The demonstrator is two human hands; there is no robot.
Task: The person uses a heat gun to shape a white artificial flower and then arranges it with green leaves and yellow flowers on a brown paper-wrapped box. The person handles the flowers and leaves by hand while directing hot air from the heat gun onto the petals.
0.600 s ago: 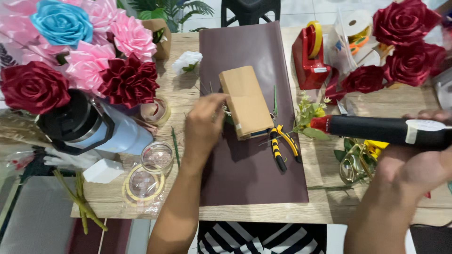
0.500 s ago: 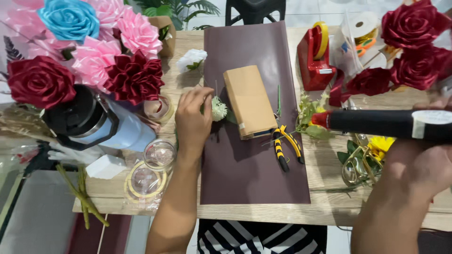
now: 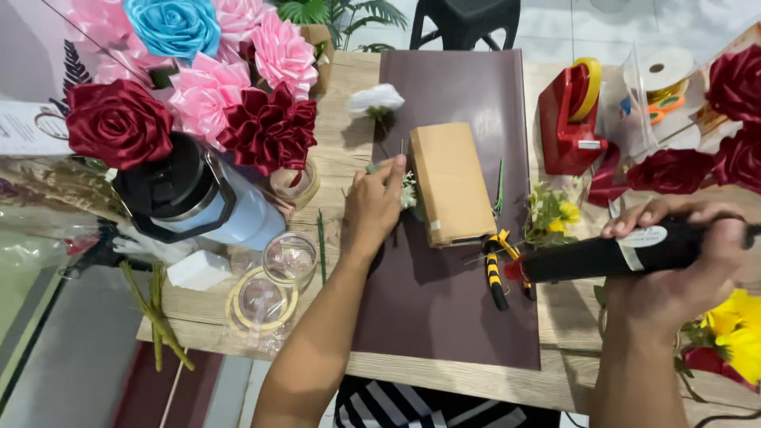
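Our left hand (image 3: 372, 208) rests on the left edge of the dark mat (image 3: 468, 301), fingers curled and pinched on a small white sprig (image 3: 409, 192) with a thin green stem. The sprig lies just right of the fingertips, wedged between them and the tan box (image 3: 452, 184), which sits touching or almost touching it. The sprig's bloom end points right, toward the box; its stem runs back up-left, toward the white flower (image 3: 376, 100) at the mat's top corner. How firmly the fingers hold the sprig we cannot tell, since the thumb is hidden.

Our right hand (image 3: 674, 269) is closed fully around a black glue gun (image 3: 602, 255), held above the tabletop (image 3: 444, 376). The gun's long axis runs nearly level, left to right, with its red tip pointing left over the yellow-and-black pliers (image 3: 495, 273). The sprig lies up-left of that tip, past the box's lower corner. The left hand is by far the nearer to the sprig.
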